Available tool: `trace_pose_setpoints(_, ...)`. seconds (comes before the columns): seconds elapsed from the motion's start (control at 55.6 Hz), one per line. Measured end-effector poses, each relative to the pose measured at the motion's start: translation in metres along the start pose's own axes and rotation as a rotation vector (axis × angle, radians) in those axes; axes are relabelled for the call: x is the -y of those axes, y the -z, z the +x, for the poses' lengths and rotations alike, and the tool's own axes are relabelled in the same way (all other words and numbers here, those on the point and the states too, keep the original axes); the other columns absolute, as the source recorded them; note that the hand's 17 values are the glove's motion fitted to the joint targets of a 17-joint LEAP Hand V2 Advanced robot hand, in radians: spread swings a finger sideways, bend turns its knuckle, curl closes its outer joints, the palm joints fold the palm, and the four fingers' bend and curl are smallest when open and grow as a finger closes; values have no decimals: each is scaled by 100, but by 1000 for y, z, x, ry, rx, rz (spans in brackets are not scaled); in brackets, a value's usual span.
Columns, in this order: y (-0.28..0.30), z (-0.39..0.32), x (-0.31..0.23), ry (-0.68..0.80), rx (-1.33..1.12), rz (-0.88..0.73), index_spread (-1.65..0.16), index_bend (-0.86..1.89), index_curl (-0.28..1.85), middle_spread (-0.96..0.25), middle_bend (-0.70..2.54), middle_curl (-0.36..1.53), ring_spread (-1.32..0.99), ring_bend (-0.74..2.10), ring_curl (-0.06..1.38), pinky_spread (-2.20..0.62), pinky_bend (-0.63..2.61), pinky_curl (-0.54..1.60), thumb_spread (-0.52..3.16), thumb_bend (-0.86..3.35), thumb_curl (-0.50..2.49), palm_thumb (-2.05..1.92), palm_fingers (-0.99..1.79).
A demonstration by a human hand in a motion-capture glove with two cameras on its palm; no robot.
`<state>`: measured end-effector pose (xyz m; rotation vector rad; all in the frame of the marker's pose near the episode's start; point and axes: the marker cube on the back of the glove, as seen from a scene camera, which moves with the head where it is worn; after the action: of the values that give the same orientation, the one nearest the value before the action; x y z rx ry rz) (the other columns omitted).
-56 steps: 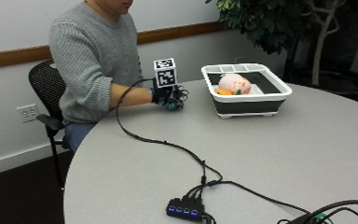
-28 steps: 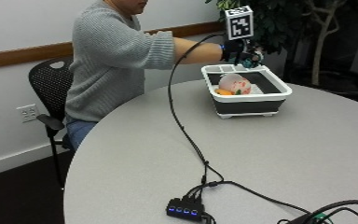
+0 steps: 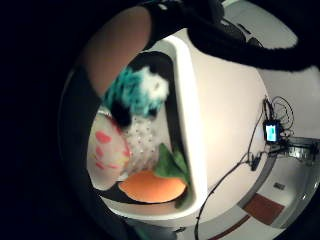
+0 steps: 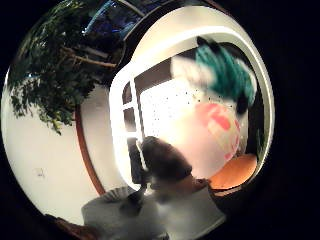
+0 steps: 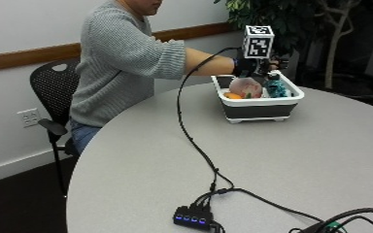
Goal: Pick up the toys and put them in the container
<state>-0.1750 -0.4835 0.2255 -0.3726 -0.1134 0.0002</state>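
Hovering over the container, the gloved right hand is showing no readable finger state, the teal toy lying just beneath it.

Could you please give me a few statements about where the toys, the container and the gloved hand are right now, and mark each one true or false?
1. The gloved right hand is above the container. True.
2. The teal toy lies on the table beside the container. False: it is in the container.
3. An orange toy with green leaves is in the container. True.
4. The container is empty. False: it holds the teal toy, the orange toy and a pink and white toy.
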Motion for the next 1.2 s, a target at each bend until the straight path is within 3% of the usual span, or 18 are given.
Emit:
trace_pose_setpoints(0.162, 9, -5, -33, 45, 10, 3, -37, 14, 55, -9, 7, 35, -6, 9, 23, 5, 83, 37, 121, -5, 39, -5, -36)
trace_pose_setpoints(0.288, 23, 2, -89, 90, 8, -7, -36, 15, 50, -9, 8, 30, -4, 12, 21, 7, 80, 36, 125, -5, 35, -6, -32)
trace_pose_setpoints(0.503, 46, 79, -290, 154, 118, 58, -34, 18, 45, -10, 14, 26, -4, 15, 19, 8, 71, 33, 130, -5, 28, -7, -19)
trace_pose_setpoints(0.647, 20, 115, -382, -60, 47, 118, -34, 22, 45, -11, 15, 25, -5, 15, 18, 8, 66, 32, 132, -4, 25, -6, -11)
trace_pose_setpoints(0.989, -47, 65, -518, 29, -10, 31, -34, 22, 46, -12, 15, 25, -6, 16, 17, 8, 65, 33, 136, -3, 22, -5, -9)
trace_pose_setpoints(1.205, -61, 82, -532, -40, -35, 6, -35, 24, 46, -13, 15, 25, -8, 16, 17, 8, 63, 33, 138, -3, 21, -4, -8)
